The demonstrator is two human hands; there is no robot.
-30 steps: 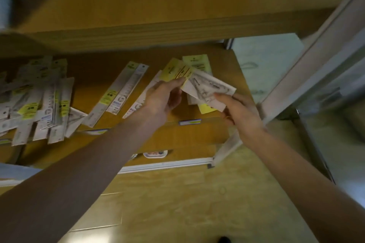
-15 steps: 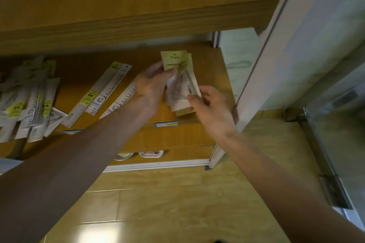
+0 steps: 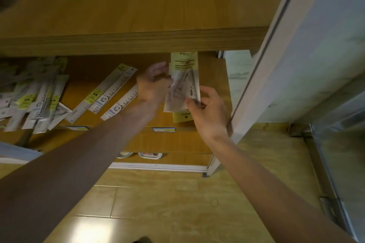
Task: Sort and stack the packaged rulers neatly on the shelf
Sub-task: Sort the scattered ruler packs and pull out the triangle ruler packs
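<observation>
Clearly the sorting is only begun. At the right end of the wooden shelf (image 3: 213, 77) a small stack of packaged set squares (image 3: 183, 85) is being squared up: the left hand (image 3: 153, 85) rests with relaxed fingers against its left edge, and the right hand (image 3: 207, 108) pinches its lower corner. Three long packaged rulers (image 3: 110, 92) lie loose and slanted mid-shelf, and a jumbled heap of rulers (image 3: 35, 96) waits at the left. Another board overhangs above; tan floor tiles (image 3: 177, 203) lie below, with a white frame (image 3: 276, 45) at right.
</observation>
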